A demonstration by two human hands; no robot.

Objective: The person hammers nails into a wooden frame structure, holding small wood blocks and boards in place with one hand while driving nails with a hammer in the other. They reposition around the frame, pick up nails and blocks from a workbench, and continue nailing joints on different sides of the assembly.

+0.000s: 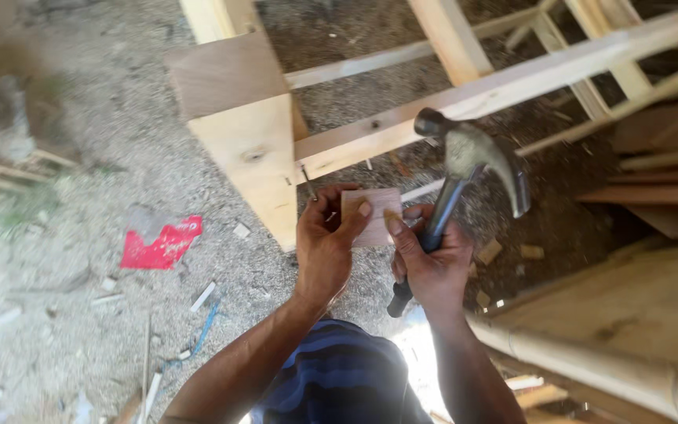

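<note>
Nearest the camera, two forearms rise from a dark blue striped garment [339, 377] toward the middle of the view. The right hand [431, 263] has its grip closed around the dark handle of a claw hammer [472, 161], whose steel head stands above and just beyond the knuckles; its thumb also presses the right edge of a small square wood piece [372, 216]. The left hand [325, 239] pinches that piece from the left, fingers curled behind and thumb on its face, so the piece sits between both hands, in front of the wooden frame [402, 126]. A nail [308, 180] juts from the frame's thick post just beyond the left hand. Farther left, a red wrapper [162, 245] lies on the gritty floor [80, 235]. By my reading, the piece is being positioned; nailing would call for a freed hammer hand.
</note>
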